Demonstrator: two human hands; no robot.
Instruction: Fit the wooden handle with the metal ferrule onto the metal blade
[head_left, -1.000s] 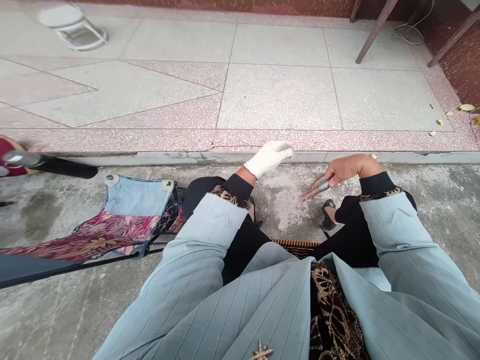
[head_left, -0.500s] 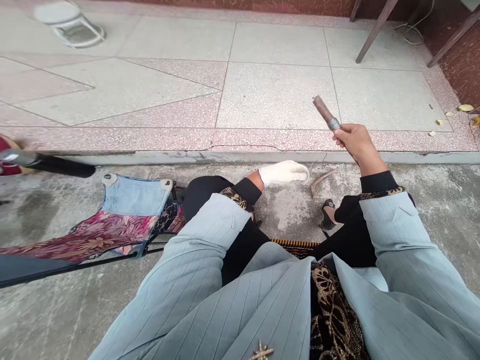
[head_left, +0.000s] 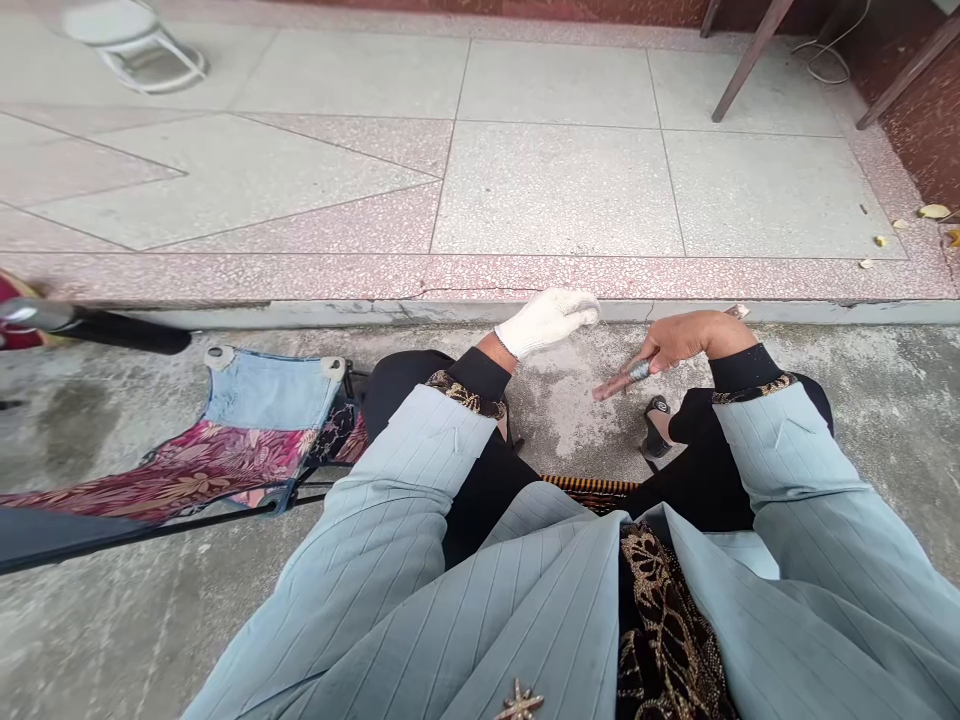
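My left hand [head_left: 547, 318] wears a white glove and hovers over the concrete floor near the step, its fingers bunched together in a pinch; what it pinches is too thin to make out. My right hand [head_left: 686, 338], bare, is closed round a brown stick wound with grey thread [head_left: 621, 378], which points down and left toward the floor. The two hands are about a hand's width apart. Both arms are in pale blue striped sleeves with black patterned cuffs.
A patchwork folding stool [head_left: 225, 440] of denim and red floral cloth stands at left. A dark tube [head_left: 97, 327] juts in from the left edge. A black shoe [head_left: 657, 430] rests under my right wrist. The tiled step [head_left: 480, 295], a white stool [head_left: 131, 40] and table legs [head_left: 750, 60] lie beyond.
My right hand swung the stick up above the step, then brought it back down low. My left hand dipped toward the floor and rose again.
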